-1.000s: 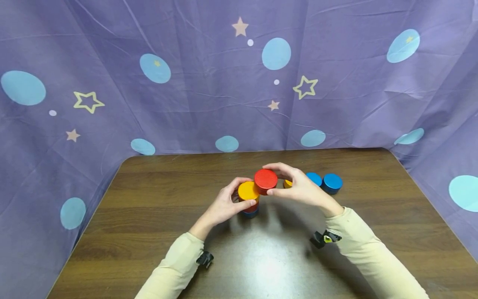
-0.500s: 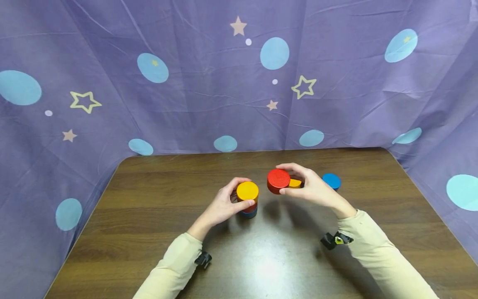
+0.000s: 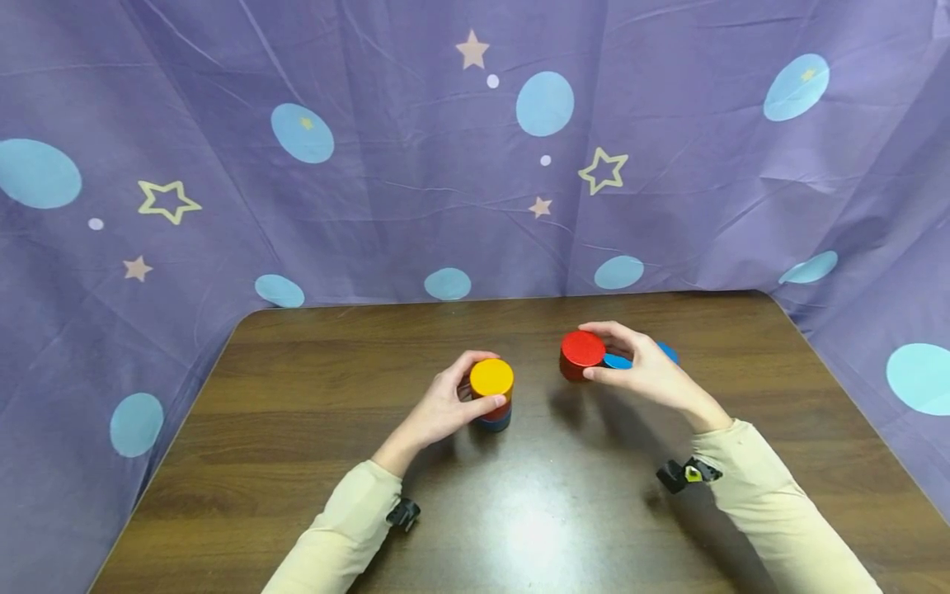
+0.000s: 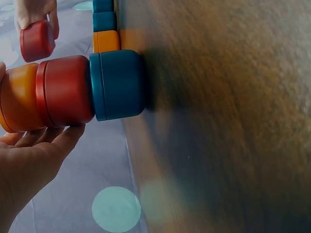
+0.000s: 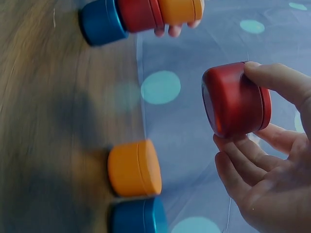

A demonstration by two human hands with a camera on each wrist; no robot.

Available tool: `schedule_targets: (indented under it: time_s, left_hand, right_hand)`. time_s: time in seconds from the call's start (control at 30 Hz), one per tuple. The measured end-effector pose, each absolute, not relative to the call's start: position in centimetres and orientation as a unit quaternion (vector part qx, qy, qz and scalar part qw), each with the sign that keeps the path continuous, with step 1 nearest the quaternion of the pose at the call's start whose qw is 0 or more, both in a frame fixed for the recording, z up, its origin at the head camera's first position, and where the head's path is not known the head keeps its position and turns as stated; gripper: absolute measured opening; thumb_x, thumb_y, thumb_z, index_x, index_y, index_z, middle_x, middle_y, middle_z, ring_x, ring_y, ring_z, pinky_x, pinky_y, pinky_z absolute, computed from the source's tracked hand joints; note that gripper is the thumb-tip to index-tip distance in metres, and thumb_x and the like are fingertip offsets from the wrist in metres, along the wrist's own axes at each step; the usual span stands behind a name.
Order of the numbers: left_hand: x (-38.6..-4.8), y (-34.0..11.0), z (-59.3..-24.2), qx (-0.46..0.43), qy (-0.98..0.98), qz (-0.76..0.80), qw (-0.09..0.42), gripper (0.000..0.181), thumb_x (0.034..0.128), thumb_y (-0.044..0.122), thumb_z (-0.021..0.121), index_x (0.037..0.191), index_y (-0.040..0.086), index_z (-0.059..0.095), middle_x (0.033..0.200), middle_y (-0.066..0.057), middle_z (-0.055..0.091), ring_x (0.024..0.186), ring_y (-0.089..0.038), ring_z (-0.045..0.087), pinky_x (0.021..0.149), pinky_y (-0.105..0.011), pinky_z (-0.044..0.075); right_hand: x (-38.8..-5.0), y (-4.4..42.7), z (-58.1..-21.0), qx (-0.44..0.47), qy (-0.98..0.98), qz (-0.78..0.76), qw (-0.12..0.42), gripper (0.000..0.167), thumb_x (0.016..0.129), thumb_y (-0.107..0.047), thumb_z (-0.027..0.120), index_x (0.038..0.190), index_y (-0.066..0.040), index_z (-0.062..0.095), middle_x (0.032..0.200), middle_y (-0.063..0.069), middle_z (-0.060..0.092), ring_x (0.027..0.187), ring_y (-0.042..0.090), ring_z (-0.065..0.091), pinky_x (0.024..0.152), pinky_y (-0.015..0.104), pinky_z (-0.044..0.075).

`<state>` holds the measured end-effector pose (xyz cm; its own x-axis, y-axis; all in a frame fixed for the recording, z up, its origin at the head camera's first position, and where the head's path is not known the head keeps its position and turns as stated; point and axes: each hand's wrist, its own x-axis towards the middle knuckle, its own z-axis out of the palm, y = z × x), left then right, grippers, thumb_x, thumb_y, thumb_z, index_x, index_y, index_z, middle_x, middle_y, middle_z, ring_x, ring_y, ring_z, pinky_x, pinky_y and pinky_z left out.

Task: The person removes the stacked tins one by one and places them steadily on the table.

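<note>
A stack of three round lidded tins stands on the table: a blue tin (image 4: 119, 85) at the bottom, a red tin (image 4: 68, 90) in the middle, an orange tin (image 3: 491, 377) on top. My left hand (image 3: 448, 404) grips the stack around its upper part, fingers behind and thumb in front. To the right, my right hand (image 3: 644, 373) holds another red tin (image 5: 234, 99) in the air between thumb and fingers. Below it, the right wrist view has a loose orange tin (image 5: 134, 168) beside a blue tin (image 5: 138, 216); the head view hides that orange tin.
Another blue tin (image 3: 667, 352) stands farther right in the row, partly behind my right hand. The wooden table (image 3: 312, 429) reaches back to a purple curtain (image 3: 416, 148) with stars and dots. Each wrist carries a small black camera (image 3: 403, 514).
My right hand has carried the red tin to the right, away from the stack, and over the row of loose tins. My left hand has stayed on the stack.
</note>
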<state>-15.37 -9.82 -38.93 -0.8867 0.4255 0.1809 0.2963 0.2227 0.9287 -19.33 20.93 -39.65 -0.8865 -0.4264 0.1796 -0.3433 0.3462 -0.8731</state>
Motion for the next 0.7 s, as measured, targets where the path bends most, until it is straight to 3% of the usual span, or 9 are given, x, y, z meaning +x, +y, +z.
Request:
schedule_targets:
  time_s: [0.23, 0.5, 0.7]
  left_hand:
    - [-16.7, -10.3, -41.7, 0.238, 0.778, 0.579, 0.047, 0.052, 0.0831, 0.005, 0.076, 0.129, 0.003, 0.051, 0.114, -0.012, 0.059, 0.103, -0.023, 0.058, 0.095, -0.037, 0.046]
    - [-16.8, -10.2, -41.8, 0.233, 0.781, 0.577, 0.052, 0.053, 0.0831, 0.006, 0.076, 0.129, 0.005, 0.051, 0.115, -0.012, 0.058, 0.104, -0.023, 0.058, 0.095, -0.036, 0.046]
    - [-16.7, -10.1, -41.9, 0.237, 0.779, 0.578, 0.047, 0.056, 0.0823, 0.001, 0.075, 0.132, 0.001, 0.048, 0.116, -0.016, 0.058, 0.104, -0.028, 0.057, 0.096, -0.042, 0.045]
  right_hand:
    - [-19.7, 22.6, -40.3, -0.23, 0.818, -0.527, 0.021, 0.054, 0.084, -0.009, 0.076, 0.133, -0.004, 0.053, 0.122, 0.012, 0.061, 0.107, 0.016, 0.06, 0.092, 0.023, 0.045]
    - [-19.8, 24.4, -40.5, -0.219, 0.817, -0.534, -0.001, 0.054, 0.084, -0.005, 0.074, 0.133, 0.0, 0.051, 0.123, 0.018, 0.059, 0.106, 0.006, 0.059, 0.091, 0.017, 0.044]
    - [-19.7, 25.7, -40.6, -0.21, 0.818, -0.535, -0.019, 0.055, 0.084, -0.003, 0.074, 0.134, 0.001, 0.051, 0.123, 0.019, 0.058, 0.106, 0.003, 0.058, 0.091, 0.015, 0.043]
